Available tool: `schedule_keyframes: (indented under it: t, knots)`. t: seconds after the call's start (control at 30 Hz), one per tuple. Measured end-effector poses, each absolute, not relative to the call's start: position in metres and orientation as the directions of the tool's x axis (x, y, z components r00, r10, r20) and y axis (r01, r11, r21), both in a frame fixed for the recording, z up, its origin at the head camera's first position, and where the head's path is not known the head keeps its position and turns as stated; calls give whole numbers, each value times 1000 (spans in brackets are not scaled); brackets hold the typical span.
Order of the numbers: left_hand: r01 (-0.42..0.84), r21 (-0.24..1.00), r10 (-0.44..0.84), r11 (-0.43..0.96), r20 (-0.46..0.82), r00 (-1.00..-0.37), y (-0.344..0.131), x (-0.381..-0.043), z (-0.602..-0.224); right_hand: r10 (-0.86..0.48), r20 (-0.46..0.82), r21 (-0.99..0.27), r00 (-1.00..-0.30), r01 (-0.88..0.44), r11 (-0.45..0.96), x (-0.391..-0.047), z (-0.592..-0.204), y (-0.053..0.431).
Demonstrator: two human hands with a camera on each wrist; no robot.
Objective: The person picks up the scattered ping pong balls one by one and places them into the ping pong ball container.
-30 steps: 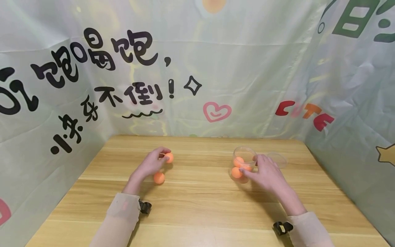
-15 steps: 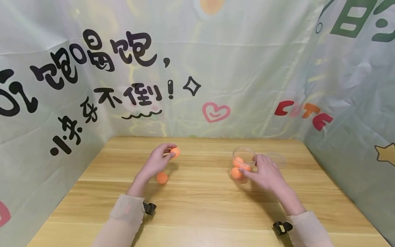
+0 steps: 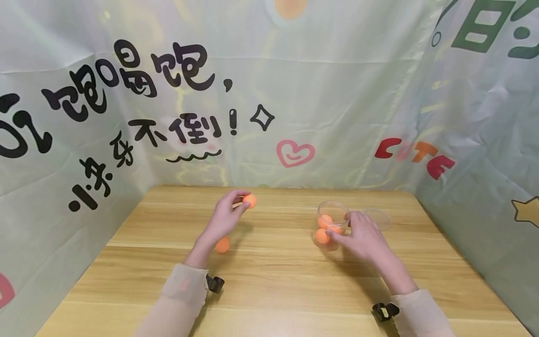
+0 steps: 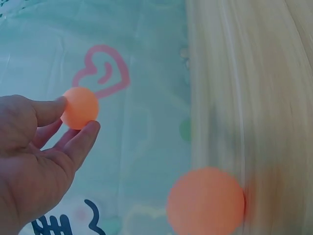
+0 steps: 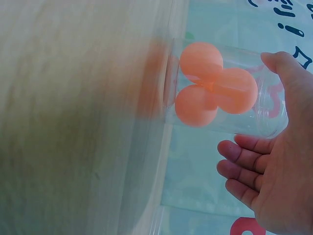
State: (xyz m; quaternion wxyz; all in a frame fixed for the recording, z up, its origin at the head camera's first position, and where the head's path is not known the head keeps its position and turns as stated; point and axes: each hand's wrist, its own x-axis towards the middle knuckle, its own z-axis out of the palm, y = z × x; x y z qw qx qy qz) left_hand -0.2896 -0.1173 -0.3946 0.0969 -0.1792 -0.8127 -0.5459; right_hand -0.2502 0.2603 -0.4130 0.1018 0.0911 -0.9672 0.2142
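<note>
Thumb and fingertips of my left hand (image 3: 225, 216) pinch an orange ping-pong ball (image 3: 250, 201), raised above the table; the left wrist view shows the grip on this ball (image 4: 80, 108) plainly. A second ping-pong ball (image 3: 222, 245) lies on the table by the left wrist, partly covered by the forearm in the head view. On the right, a clear plastic jar (image 3: 334, 208) stands upright, its top uncovered. Three orange balls (image 5: 201, 62) sit inside it. My right hand (image 3: 365, 238) grips the jar near its rim, thumb on one side and fingers on the other.
A clear round lid (image 3: 379, 218) lies on the wooden table (image 3: 269, 281) behind the right hand. Printed cloth walls (image 3: 337, 103) rise at the back and both sides. A small black camera (image 3: 215, 283) is worn at each wrist.
My left hand has lifted its ball and carried it rightward and toward the back. The loose ball has shifted slightly right. Right hand and jar have stayed in place.
</note>
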Motion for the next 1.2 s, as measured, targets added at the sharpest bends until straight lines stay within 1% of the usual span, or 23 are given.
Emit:
schedule_keyframes:
  t: [0.23, 0.43, 0.9, 1.2]
  knots:
    - [402, 863, 162, 307, 369, -915, -98, -288, -391, -123, 230, -401, -965, -209, 892, -251, -414, 261]
    - [428, 867, 168, 255, 397, -902, -82, -288, -389, -131, 237, -396, -963, -219, 892, -250, -415, 261]
    - [429, 876, 223, 220, 383, -896, -49, -288, -383, -135, 227, -392, -965, -217, 894, -251, -413, 262]
    - [462, 866, 263, 194, 407, -874, -29, -287, -380, -130, 213, -391, -968, -206, 897, -249, -412, 261]
